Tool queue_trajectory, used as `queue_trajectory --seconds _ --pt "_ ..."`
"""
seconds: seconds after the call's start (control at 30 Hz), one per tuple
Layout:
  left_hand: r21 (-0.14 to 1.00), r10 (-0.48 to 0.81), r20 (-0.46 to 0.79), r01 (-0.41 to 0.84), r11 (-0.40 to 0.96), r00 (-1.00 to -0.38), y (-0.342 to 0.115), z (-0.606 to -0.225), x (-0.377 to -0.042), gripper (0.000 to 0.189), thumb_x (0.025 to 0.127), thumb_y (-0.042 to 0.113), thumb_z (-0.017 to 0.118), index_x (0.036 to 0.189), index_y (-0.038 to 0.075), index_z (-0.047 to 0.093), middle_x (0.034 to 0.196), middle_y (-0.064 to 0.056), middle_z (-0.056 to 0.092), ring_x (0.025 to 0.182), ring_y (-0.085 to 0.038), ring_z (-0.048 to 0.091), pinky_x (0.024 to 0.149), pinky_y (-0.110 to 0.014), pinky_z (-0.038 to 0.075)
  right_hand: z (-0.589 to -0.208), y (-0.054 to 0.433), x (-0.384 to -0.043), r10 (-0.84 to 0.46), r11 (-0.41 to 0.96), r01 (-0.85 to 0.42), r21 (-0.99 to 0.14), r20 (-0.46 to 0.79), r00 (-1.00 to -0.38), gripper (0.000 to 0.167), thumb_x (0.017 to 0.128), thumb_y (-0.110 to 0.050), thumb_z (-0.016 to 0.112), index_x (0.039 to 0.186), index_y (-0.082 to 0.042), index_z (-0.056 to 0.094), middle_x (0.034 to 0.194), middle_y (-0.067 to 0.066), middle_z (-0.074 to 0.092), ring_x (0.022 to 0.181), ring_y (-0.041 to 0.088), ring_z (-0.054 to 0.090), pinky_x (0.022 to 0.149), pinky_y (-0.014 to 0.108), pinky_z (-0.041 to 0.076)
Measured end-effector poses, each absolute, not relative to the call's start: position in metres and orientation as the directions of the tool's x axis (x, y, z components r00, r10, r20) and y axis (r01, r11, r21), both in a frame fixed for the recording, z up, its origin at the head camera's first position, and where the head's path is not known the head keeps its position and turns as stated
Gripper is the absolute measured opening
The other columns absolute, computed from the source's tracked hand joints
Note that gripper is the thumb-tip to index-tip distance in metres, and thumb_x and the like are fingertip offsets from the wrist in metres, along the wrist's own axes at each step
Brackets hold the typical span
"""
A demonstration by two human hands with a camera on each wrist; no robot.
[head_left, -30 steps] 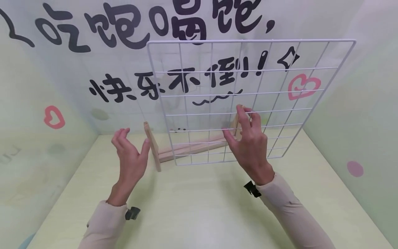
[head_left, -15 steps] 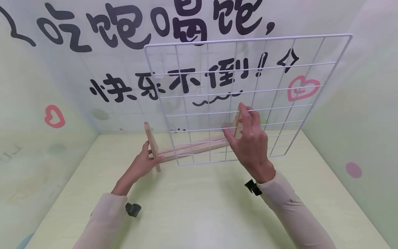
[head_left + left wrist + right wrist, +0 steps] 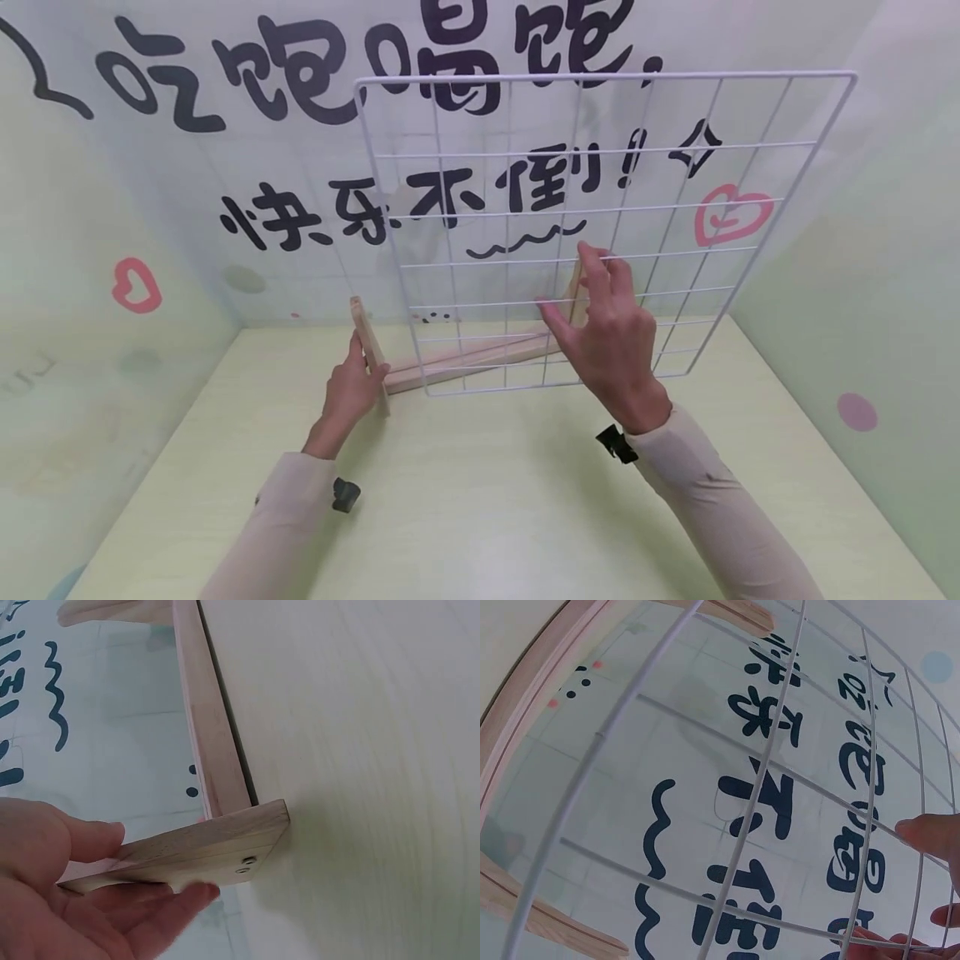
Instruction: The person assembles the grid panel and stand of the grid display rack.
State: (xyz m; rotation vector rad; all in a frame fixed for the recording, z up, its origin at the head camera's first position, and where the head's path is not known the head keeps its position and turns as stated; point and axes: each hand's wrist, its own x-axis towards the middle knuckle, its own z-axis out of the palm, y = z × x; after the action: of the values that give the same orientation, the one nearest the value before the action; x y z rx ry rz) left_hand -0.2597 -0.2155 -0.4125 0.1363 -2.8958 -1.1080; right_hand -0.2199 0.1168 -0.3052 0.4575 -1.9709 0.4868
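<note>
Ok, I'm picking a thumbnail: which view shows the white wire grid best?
The head view: all four corners of the grid show, though the right hand covers part. The right wrist view shows only a close section; the left wrist view, none.

Bright, even light fills this corner, seemingly from above, leaving a milky glare on the near part of the table (image 3: 491, 542) and soft, smudgy shadows by the left sleeve (image 3: 281, 508) and the right sleeve (image 3: 716, 508). In the left wrist's view things turn greyer, with a faint shadow beside the wooden stand (image 3: 217, 844); the right wrist's is dim too, the wire rack (image 3: 763, 766) bowing from lens distortion.
</note>
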Motion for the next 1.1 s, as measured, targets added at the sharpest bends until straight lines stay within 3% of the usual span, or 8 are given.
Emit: queue_trajectory --seconds 0.1,0.3,0.53,0.67,0.87,1.1 --pt "0.663 -0.121 0.001 -0.09 0.743 -0.993 -0.212 -0.418 -0.264 0.079 0.102 0.015 0.046 0.156 0.003 -0.01 0.123 -0.04 0.057 0.087 -0.044 0.07 0.057 -0.039 0.057 -0.304 0.116 -0.22 -0.098 0.857 -0.499 -0.129 0.91 -0.403 0.069 0.08 -0.03 0.083 0.133 0.0 0.051 0.111 0.023 0.06 0.07 0.03 0.067 0.037 0.027 0.029" --pt "0.678 -0.138 -0.031 -0.122 0.725 -0.99 -0.208 -0.42 -0.27 0.08 0.099 0.008 0.043 0.156 0.006 -0.015 0.114 -0.042 0.058 0.078 -0.04 0.07 0.055 -0.037 0.056 -0.299 0.114 -0.22 -0.092 0.856 -0.502 -0.123 0.92 -0.381 0.068 0.079 -0.029 0.084 0.132 0.0 0.052 0.109 0.022 0.06 0.065 0.028 0.063 0.037 0.028 0.03" --pt "0.676 -0.111 -0.052 -0.117 0.727 -0.992 -0.203 -0.421 -0.27 0.078 0.101 0.01 0.039 0.155 0.006 -0.016 0.106 -0.039 0.062 0.07 -0.033 0.068 0.053 -0.034 0.054 -0.294 0.112 -0.221 -0.084 0.851 -0.51 -0.125 0.926 -0.367 0.068 0.08 -0.03 0.083 0.134 -0.001 0.052 0.111 0.023 0.06 0.083 0.028 0.072 0.038 0.028 0.029" --pt "0.669 -0.107 -0.037 -0.104 0.736 -0.994 -0.2 -0.424 -0.269 0.078 0.101 0.01 0.039 0.156 0.007 -0.015 0.102 -0.037 0.063 0.066 -0.031 0.067 0.051 -0.034 0.053 -0.292 0.109 -0.221 -0.086 0.852 -0.509 -0.12 0.928 -0.363 0.067 0.081 -0.03 0.082 0.134 -0.002 0.052 0.113 0.023 0.061 0.085 0.028 0.072 0.038 0.028 0.029" --pt "0.654 -0.084 -0.01 -0.07 0.754 -0.996 -0.195 -0.425 -0.267 0.077 0.1 0.009 0.04 0.156 0.007 -0.014 0.098 -0.034 0.064 0.063 -0.031 0.066 0.052 -0.036 0.053 -0.287 0.106 -0.223 -0.069 0.862 -0.491 -0.124 0.931 -0.358 0.065 0.082 -0.03 0.082 0.133 -0.002 0.053 0.113 0.023 0.061 0.084 0.027 0.072 0.038 0.029 0.03" --pt "0.676 -0.059 -0.017 -0.055 0.735 -0.998 -0.19 -0.423 -0.262 0.075 0.101 0.009 0.039 0.156 0.006 -0.011 0.107 -0.038 0.062 0.073 -0.035 0.069 0.056 -0.038 0.056 -0.282 0.103 -0.226 -0.039 0.854 -0.499 -0.147 0.939 -0.342 0.065 0.081 -0.028 0.083 0.133 -0.003 0.054 0.112 0.023 0.062 0.082 0.028 0.073 0.039 0.031 0.03"
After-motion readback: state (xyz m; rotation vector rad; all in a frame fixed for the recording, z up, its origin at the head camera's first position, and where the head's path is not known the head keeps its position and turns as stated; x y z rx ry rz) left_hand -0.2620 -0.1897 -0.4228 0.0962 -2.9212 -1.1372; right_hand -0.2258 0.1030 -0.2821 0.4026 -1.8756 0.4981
